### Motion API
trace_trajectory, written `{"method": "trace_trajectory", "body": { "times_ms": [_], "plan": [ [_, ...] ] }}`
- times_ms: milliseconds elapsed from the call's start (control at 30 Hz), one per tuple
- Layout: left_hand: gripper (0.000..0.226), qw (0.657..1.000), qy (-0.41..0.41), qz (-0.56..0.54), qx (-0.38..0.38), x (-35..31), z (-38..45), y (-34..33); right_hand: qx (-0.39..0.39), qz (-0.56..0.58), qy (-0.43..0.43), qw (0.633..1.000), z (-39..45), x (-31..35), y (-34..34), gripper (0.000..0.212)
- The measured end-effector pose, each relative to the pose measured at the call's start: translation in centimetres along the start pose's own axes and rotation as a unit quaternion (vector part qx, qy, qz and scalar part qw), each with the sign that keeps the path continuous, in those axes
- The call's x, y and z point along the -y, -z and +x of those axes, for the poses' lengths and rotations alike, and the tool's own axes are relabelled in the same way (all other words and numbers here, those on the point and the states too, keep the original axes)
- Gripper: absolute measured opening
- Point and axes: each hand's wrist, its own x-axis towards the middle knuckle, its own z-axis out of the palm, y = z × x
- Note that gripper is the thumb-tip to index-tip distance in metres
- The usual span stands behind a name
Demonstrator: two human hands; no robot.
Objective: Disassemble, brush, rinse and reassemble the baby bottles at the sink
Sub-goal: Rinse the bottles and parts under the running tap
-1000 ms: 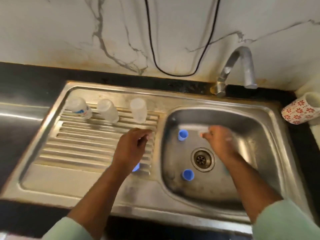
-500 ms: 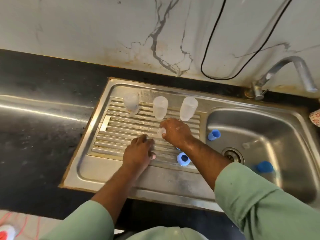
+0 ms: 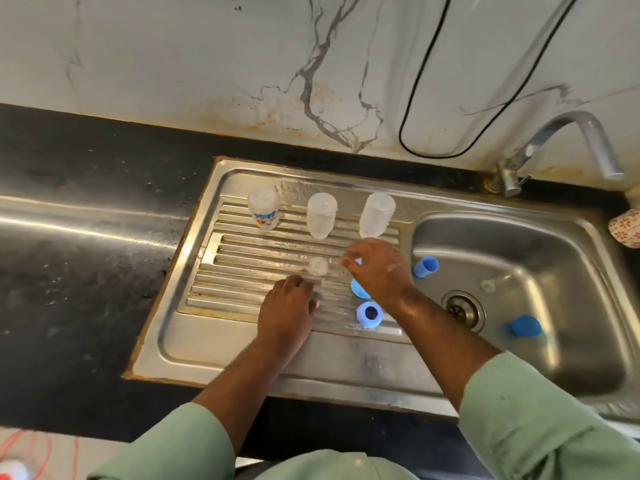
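Three clear baby bottles (image 3: 263, 209), (image 3: 321, 216), (image 3: 375, 214) stand upside down in a row at the back of the steel drainboard (image 3: 242, 244). A clear nipple (image 3: 318, 265) sits on the ribs in front of them. My right hand (image 3: 377, 271) hovers just right of the nipple with fingers spread, holding nothing. It partly covers a blue collar ring (image 3: 358, 289). A second blue ring (image 3: 370, 315) lies nearer me. My left hand (image 3: 287, 306) rests on the ribs below the nipple, with its fingers bent down loosely.
The sink basin (image 3: 571, 271) holds two blue caps (image 3: 425, 266), (image 3: 524, 326) and a clear nipple (image 3: 489, 285) near the drain (image 3: 462, 308). The faucet (image 3: 571, 140) arches over the back right. A patterned mug (image 3: 625, 228) stands at the right edge. Black counter (image 3: 86, 271) lies left.
My right hand came from the basin to the drainboard with a clear nipple and has let it go on the ribs. The view swung left. My left hand settled lower on the drainboard.
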Motion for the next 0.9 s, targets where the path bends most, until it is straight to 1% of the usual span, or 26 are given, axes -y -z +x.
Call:
{"method": "trace_trajectory", "body": {
  "times_ms": [67,167,233,267,300,367,400,433,467,567,633,700,767,833,900],
  "plan": [
    [0.019,0.999,-0.028,-0.024,-0.036,-1.9,0.0,-0.2,-0.044,0.042,-0.017,0.998,-1.3,-2.4,2.3,0.018],
    [0.010,0.990,-0.092,-0.055,-0.095,-6.2,0.8,-0.4,-0.098,0.069,-0.031,0.992,-3.1,-7.8,5.1,0.011],
    [0.022,0.981,-0.139,-0.072,-0.111,-9.8,1.6,-0.8,-0.091,0.074,-0.052,0.992,-4.0,-12.1,6.0,0.009],
    [0.024,0.980,-0.151,-0.075,-0.107,-11.4,2.0,-1.1,-0.070,0.075,-0.072,0.992,-4.3,-14.1,5.7,0.008],
    [0.021,0.981,-0.152,-0.083,-0.085,-13.3,2.4,-1.7,-0.036,0.076,-0.097,0.992,-4.4,-16.5,5.4,0.009],
    [0.017,0.986,-0.135,-0.091,-0.034,-16.5,3.2,-3.3,0.037,0.079,-0.123,0.989,-4.1,-20.3,4.2,0.015],
    [0.017,0.988,-0.124,-0.090,-0.016,-17.8,3.5,-4.2,0.076,0.068,-0.122,0.987,-3.9,-21.9,3.3,0.017],
    [0.019,0.990,-0.115,-0.087,-0.009,-18.8,3.8,-4.8,0.122,0.045,-0.105,0.986,-3.6,-22.8,2.5,0.019],
    [0.023,0.991,-0.104,-0.081,-0.003,-19.9,4.2,-5.8,0.172,0.017,-0.069,0.983,-3.5,-23.8,1.7,0.023],
    [0.032,0.996,-0.061,-0.057,0.007,-21.7,5.7,-7.4,0.292,-0.029,0.014,0.956,-3.1,-24.7,-1.2,0.034],
    [0.037,0.999,-0.033,-0.043,0.005,-22.4,6.4,-8.1,0.320,-0.040,0.056,0.945,-3.2,-24.9,-3.0,0.028],
    [0.040,1.000,-0.010,-0.026,0.013,-23.1,7.1,-8.6,0.316,-0.049,0.086,0.944,-3.4,-24.9,-4.3,0.018],
    [0.041,1.000,0.016,-0.011,0.020,-23.4,7.4,-8.8,0.303,-0.074,0.114,0.943,-3.7,-24.6,-5.5,0.022],
    [0.038,0.999,0.030,-0.009,0.019,-23.8,8.0,-8.9,0.299,-0.045,0.090,0.949,-3.8,-24.8,-6.3,0.023],
    [0.030,0.999,0.042,-0.010,0.022,-24.3,8.5,-8.6,0.277,0.015,0.053,0.959,-3.6,-25.3,-6.3,0.016]
  ]
}}
